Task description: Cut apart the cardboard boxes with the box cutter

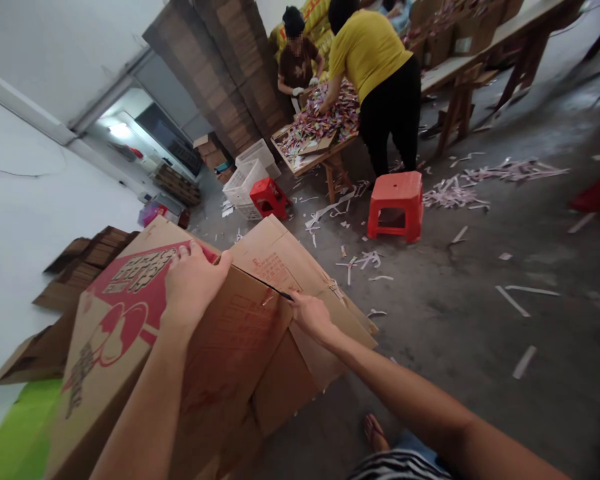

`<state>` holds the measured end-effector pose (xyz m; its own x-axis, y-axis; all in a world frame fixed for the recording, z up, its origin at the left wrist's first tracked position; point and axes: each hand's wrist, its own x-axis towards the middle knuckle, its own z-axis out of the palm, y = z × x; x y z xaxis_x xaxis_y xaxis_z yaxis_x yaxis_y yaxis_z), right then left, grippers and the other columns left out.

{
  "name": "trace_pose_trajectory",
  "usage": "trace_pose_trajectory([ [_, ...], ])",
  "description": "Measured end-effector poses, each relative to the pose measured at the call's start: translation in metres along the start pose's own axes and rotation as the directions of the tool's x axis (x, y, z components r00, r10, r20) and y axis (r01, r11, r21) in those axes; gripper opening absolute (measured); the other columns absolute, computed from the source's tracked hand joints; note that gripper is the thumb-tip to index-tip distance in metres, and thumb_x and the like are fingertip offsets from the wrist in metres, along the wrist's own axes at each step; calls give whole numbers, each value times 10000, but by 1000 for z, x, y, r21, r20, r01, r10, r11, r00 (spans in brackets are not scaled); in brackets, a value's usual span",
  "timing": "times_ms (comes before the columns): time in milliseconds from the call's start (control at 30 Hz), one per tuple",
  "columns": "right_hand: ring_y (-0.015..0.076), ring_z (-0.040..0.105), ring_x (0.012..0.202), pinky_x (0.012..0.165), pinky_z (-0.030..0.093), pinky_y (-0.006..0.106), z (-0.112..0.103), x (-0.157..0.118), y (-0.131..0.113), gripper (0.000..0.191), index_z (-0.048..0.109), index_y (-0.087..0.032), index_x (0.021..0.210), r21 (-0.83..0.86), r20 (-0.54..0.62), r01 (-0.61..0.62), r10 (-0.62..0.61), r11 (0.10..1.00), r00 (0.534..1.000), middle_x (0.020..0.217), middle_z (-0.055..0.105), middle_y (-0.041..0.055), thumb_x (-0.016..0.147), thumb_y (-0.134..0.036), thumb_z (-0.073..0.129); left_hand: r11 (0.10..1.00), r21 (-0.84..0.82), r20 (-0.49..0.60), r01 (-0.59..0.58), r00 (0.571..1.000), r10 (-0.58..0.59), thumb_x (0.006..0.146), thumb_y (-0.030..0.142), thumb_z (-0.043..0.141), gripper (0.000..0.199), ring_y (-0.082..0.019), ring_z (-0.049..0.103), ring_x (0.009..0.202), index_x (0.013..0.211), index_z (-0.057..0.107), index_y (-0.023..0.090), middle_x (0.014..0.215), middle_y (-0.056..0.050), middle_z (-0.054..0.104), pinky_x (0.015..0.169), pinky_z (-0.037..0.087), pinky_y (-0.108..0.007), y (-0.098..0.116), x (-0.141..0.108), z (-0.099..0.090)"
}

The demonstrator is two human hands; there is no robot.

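A large cardboard box with a red printed top stands tilted across the lower left of the view. My left hand lies on its top near the upper edge, fingers apart, pressing on the cardboard. Beside it, my right hand is closed round a small dark tool, whose tip touches the edge between the box and a raised flap. The tool's exact kind is hard to make out. Much of its handle is hidden in my fingers.
Folded cardboard leans at the left wall. Red stools and white crates stand ahead. Two people work at a table heaped with small colourful packets. Paper strips litter the floor. A foot shows below.
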<state>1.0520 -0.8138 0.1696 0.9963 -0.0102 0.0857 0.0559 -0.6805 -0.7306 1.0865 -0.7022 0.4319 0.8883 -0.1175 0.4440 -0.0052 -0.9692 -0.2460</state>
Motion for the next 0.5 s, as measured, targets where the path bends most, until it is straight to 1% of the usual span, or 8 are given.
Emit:
trace_pose_trajectory([
  [67,234,667,810,591,344,270,10,-12,19,245,609,-202,1024,-68,98,-79,86,995,992,896,706,105,939,-312,408,999,34,31,16,999,-17,797,538,440,545,-389,559,1070,1069,570,83,1111,-232,607,870,460,-490,1,-2,-7],
  [100,238,669,798,594,354,273,15,-18,25,247,615,-197,1007,-81,115,-96,105,992,988,882,706,110,939,-309,406,999,45,42,15,999,-17,803,533,430,542,-395,558,1075,1066,572,81,1117,-235,606,867,462,-493,1,-4,-11],
  [200,240,668,770,603,378,280,26,-28,30,278,597,-202,1022,-48,34,-95,97,994,995,859,701,102,955,-341,366,999,32,42,-25,999,23,817,487,421,477,-381,565,1091,1048,601,109,1157,-205,607,894,465,-491,-7,-14,-17],
  [267,238,667,774,615,390,282,31,-28,26,292,573,-200,1062,-17,-17,-110,109,994,994,877,697,103,964,-350,342,997,-15,28,-69,997,70,812,447,439,438,-355,548,1148,1085,615,153,1248,-164,580,946,454,-486,-23,-31,-20],
  [333,238,667,787,631,397,283,36,-28,21,299,563,-188,1080,-22,-7,-165,165,986,986,887,694,114,969,-345,334,989,-78,-6,-129,992,129,800,435,457,478,-333,498,1229,1200,571,200,1359,-118,511,992,443,-487,-47,-62,-25],
  [400,244,668,798,632,394,283,43,-28,18,293,562,-182,1087,-46,32,-216,217,975,976,889,694,120,968,-342,347,968,-145,-46,-203,979,199,778,446,484,578,-320,474,1261,1320,477,248,1415,-75,459,999,456,-498,-81,-106,-33],
  [467,251,668,797,618,383,283,53,-29,18,293,559,-188,1095,-54,24,-232,233,971,972,885,694,113,968,-350,350,939,-195,-73,-282,959,273,722,436,545,700,-319,497,1238,1396,378,354,1434,-1,432,970,487,-520,-122,-155,-43],
  [500,252,667,788,607,373,281,58,-29,17,296,556,-192,1094,-48,2,-234,235,971,972,879,695,107,969,-357,344,937,-201,-79,-286,958,276,665,409,595,780,-324,515,1216,1402,343,436,1431,54,423,948,503,-530,-145,-178,-48],
])
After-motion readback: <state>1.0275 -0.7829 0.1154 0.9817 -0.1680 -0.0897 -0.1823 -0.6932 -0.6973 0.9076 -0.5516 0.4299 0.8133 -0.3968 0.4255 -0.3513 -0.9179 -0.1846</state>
